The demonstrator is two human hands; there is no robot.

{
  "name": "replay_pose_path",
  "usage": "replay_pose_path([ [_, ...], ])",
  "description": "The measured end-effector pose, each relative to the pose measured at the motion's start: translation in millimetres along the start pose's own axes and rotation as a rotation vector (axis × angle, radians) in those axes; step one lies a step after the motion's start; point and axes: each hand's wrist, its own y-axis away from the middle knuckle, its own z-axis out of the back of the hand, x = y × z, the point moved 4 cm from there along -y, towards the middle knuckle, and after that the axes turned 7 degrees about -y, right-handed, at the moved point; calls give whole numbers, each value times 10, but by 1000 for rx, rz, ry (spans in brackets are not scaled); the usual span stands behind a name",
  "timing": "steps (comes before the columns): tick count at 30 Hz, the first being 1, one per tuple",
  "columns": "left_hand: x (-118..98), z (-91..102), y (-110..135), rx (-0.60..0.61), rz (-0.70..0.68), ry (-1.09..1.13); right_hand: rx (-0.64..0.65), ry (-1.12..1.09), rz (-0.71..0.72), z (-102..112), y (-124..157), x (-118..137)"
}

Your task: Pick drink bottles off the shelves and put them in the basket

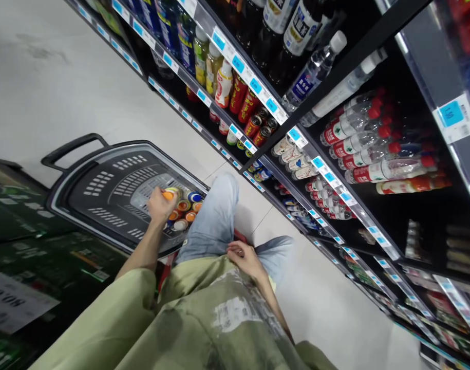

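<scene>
My left hand is closed round a bottle with an orange cap, holding it inside a dark grey shopping basket on the floor. Several more bottles with orange, white and blue caps stand upright in the basket's near corner, right beside the hand. My right hand rests on my lap, against my pale jeans, its fingers curled loosely; nothing shows in it.
A drinks shelf with blue price tags runs along the right, stocked with water bottles, cans and juice bottles. Green cartons are stacked at the left. Pale tiled floor lies beyond the basket.
</scene>
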Motion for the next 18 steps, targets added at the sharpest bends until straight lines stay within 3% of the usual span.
replay_pose_path([
  [5, 91, -265, -152, 200, 11, -89, 4, 2, -22, -19, -62, 5],
  [11, 92, -645, 74, 391, 12, -83, -17, -20, -73, 0, -106, 5],
  [14, 142, -741, 81, 422, 101, -90, -23, -32, -113, 10, -138, -58],
  [18, 218, -769, -95, 489, 198, -124, -29, -67, -170, 39, -193, -236],
])
